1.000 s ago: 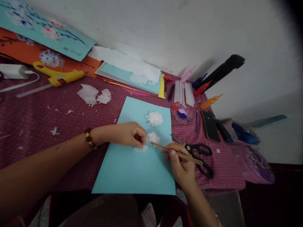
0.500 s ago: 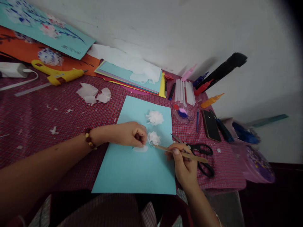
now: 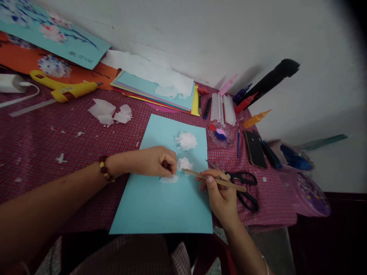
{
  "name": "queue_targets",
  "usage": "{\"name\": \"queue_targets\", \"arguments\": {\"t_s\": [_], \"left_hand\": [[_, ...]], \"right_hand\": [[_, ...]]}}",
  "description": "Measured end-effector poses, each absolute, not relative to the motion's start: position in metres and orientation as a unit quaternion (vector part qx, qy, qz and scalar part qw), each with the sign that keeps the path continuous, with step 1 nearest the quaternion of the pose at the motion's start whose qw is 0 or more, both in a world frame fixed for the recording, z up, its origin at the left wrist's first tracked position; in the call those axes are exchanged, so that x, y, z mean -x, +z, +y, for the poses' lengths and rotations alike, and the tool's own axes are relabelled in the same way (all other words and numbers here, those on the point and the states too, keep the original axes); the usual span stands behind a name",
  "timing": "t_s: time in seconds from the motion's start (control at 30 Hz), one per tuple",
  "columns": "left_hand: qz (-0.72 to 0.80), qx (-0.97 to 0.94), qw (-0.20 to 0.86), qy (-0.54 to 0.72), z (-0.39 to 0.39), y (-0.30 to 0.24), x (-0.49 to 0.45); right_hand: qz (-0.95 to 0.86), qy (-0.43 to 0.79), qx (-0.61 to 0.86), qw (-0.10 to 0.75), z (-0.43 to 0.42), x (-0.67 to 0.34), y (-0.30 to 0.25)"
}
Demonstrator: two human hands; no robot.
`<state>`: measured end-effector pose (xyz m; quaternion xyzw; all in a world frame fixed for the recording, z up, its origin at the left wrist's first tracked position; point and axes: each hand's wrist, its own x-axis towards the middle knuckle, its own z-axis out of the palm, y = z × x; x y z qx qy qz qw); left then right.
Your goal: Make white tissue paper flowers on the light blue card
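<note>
A light blue paper sheet [image 3: 160, 202] lies on the red checked tablecloth [image 3: 57, 145]. Two white tissue tufts sit on it, one farther away [image 3: 186, 140] and one nearer [image 3: 184, 164]. My left hand [image 3: 156, 162] rests on the sheet with fingers curled, pinching a flat white tissue piece [image 3: 169, 178] beside the nearer tuft. My right hand [image 3: 219, 196] grips a thin wooden stick [image 3: 218, 180] whose tip touches the nearer tuft's edge.
Black-handled scissors [image 3: 243, 187] lie right of the sheet. A yellow glue gun [image 3: 64, 88], coloured paper stack [image 3: 160, 93], white glue sticks [image 3: 223, 109], markers, a paint dish [image 3: 219, 134] and a black phone [image 3: 254, 149] line the back. Tissue scraps [image 3: 109, 112] lie left.
The stick's tip shifted slightly back and forth at the nearer tuft. The view has drifted a little; both hands stay in nearly the same place.
</note>
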<state>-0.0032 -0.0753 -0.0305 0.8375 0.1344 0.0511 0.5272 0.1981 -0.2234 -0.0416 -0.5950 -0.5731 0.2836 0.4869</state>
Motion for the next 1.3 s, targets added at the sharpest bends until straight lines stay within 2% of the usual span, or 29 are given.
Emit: {"name": "queue_targets", "arguments": {"t_s": [0.4,0.63,0.7,0.9,1.1,1.3], "left_hand": [[0.172,-0.874,0.425,0.162,-0.091,-0.04,-0.015],[0.223,-0.826,0.491,0.164,-0.089,-0.046,-0.022],[0.23,-0.812,0.512,0.162,-0.09,-0.045,-0.022],[0.247,-0.809,0.509,0.158,-0.09,-0.039,-0.023],[0.239,-0.809,0.511,0.166,-0.088,-0.041,-0.023],[0.281,-0.715,0.6,0.225,-0.085,-0.042,-0.024]], "right_hand": [[-0.552,0.288,0.592,0.512,-0.224,-0.198,-0.042],[-0.519,0.239,0.559,0.601,-0.233,-0.198,-0.043],[-0.561,0.23,0.538,0.586,-0.234,-0.197,-0.042],[-0.651,0.233,0.552,0.466,-0.232,-0.197,-0.04],[-0.681,0.207,0.574,0.404,-0.231,-0.196,-0.041],[-0.754,0.156,0.521,0.367,-0.23,-0.195,-0.038]]}}
